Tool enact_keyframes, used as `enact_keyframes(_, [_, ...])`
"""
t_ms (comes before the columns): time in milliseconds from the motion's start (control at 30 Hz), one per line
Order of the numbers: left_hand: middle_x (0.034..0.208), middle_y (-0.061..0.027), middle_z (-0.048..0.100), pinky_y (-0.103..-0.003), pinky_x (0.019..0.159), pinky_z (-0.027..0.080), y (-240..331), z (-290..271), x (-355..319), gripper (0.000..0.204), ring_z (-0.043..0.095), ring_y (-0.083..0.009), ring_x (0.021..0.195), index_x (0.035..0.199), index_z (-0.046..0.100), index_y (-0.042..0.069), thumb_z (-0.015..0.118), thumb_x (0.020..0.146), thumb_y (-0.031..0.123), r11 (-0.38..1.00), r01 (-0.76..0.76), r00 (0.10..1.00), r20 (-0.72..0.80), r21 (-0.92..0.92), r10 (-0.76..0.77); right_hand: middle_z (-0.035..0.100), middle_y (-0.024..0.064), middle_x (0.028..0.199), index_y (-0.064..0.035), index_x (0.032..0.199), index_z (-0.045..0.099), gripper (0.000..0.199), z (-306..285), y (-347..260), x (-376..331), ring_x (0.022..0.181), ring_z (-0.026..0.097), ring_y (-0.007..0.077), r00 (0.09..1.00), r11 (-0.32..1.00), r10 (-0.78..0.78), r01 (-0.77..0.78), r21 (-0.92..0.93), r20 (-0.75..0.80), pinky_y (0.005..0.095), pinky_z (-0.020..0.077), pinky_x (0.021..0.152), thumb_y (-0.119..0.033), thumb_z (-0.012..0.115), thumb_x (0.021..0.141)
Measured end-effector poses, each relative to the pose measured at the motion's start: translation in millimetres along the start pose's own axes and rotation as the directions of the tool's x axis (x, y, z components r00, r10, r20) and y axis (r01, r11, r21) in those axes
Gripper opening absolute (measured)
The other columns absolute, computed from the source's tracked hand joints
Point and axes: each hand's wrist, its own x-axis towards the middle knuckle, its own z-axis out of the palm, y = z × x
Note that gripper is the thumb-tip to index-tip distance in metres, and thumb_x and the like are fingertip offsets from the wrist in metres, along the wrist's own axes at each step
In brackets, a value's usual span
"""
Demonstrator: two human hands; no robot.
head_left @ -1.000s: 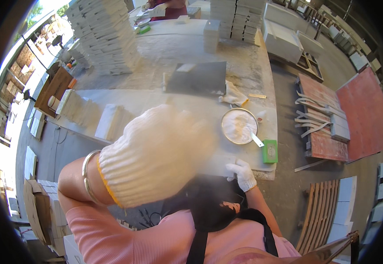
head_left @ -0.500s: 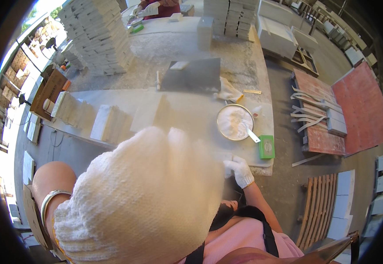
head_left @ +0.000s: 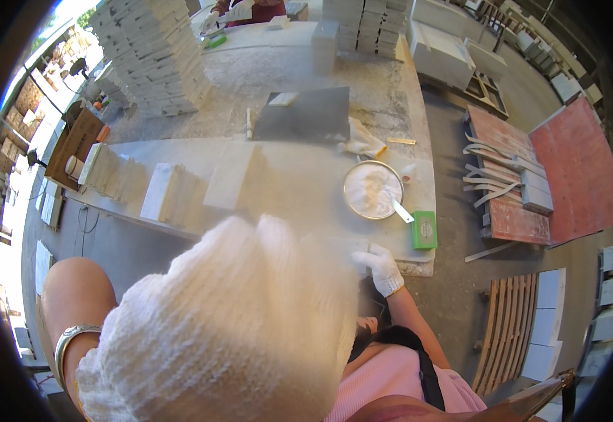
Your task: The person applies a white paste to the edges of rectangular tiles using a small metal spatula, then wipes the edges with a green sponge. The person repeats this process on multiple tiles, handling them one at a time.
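Note:
My left hand (head_left: 229, 323), in a white knit glove, looms very close and fills the lower middle. Its fingertips are lost in blur and behind the glove's back, so their grip cannot be made out. A metal bangle (head_left: 74, 337) circles that wrist. My right hand (head_left: 382, 270), also gloved in white, is at the table's near edge with its fingers bent. A pale flat piece (head_left: 347, 245) lies at its fingers, largely covered by my left hand. Close by are a green box (head_left: 424, 230) and a round bowl of white powder (head_left: 371, 188) with a white-handled tool (head_left: 402, 211) in it.
Pale tiles (head_left: 160, 193) stand along the table's left side. Behind are a dark sheet (head_left: 306, 116), a loose glove (head_left: 364, 141) and tall tile stacks (head_left: 151, 63). Another person's gloved hand (head_left: 239, 12) works at the far end. Right stand a red board (head_left: 577, 172) and slatted pallet (head_left: 509, 334).
My left hand has shifted slightly down and left in the picture. The background has slid slightly left and up. My right hand keeps its place at the table edge.

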Motion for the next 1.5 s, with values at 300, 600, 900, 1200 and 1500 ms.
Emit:
enact_keyframes(300, [0.085, -0.0035, 0.06, -0.037, 0.066, 0.05, 9, 6, 1, 0.036, 0.066, -0.0242, 0.084, 0.1, 0.067, 0.012, 0.076, 0.075, 0.034, 1.0, 0.014, 1.0, 0.027, 0.001, -0.014, 0.069, 0.0098, 0.087, -0.0035, 0.09, 0.065, 0.019, -3, 4, 2, 0.069, 0.064, 0.0187, 1.0, 0.999, 0.017, -0.017, -0.036, 0.003, 0.032, 0.0517, 0.057, -0.02, 0.074, 0.091])
enact_keyframes(600, [0.084, -0.0043, 0.06, -0.038, 0.067, 0.051, 16, 11, 2, 0.036, 0.066, -0.0247, 0.085, 0.101, 0.067, 0.011, 0.076, 0.075, 0.035, 0.999, 0.029, 0.996, 0.081, 0.015, -0.03, 0.072, 0.0073, 0.089, -0.0013, 0.108, 0.073, 0.025, 3, -7, -4, 0.071, 0.066, 0.0164, 0.999, 0.999, 0.041, -0.041, 0.027, -0.005, 0.0305, 0.0533, 0.06, -0.02, 0.072, 0.091])
enact_keyframes(900, [0.083, -0.005, 0.061, -0.038, 0.069, 0.051, 5, 60, -3, 0.037, 0.067, -0.0252, 0.086, 0.101, 0.067, 0.011, 0.075, 0.076, 0.036, 0.98, 0.123, 0.961, 0.265, -0.159, -0.078, 0.073, 0.0083, 0.086, 0.0005, 0.105, 0.072, 0.025, -4, 5, 6, 0.07, 0.067, 0.0163, 0.999, 0.999, 0.034, -0.034, 0.02, 0.0, 0.0314, 0.0561, 0.058, -0.021, 0.072, 0.092])
enact_keyframes(1200, [0.129, -0.0212, 0.07, -0.046, 0.102, 0.051, -16, 255, 35, 0.059, 0.064, -0.0421, 0.119, 0.139, 0.065, 0.009, 0.072, 0.092, 0.045, 0.743, 0.279, 0.955, 0.091, -0.608, -0.283, 0.071, 0.0044, 0.082, -0.0006, 0.106, 0.074, 0.026, -1, -20, -22, 0.059, 0.059, 0.0112, 0.995, 0.995, -0.094, 0.095, 0.03, -0.028, 0.0244, 0.0457, 0.055, -0.022, 0.073, 0.091])
enact_keyframes(1500, [0.119, -0.0156, 0.075, -0.039, 0.095, 0.054, -22, 315, 67, 0.055, 0.07, -0.0283, 0.108, 0.136, 0.067, 0.005, 0.072, 0.094, 0.041, 0.388, 0.327, 0.942, 0.267, -0.862, -0.202, 0.072, 0.0022, 0.096, -0.0032, 0.121, 0.074, 0.031, 17, -69, -42, 0.075, 0.062, 0.009, 0.995, 0.995, -0.095, 0.096, 0.023, -0.007, 0.0241, 0.0486, 0.063, -0.018, 0.071, 0.094])
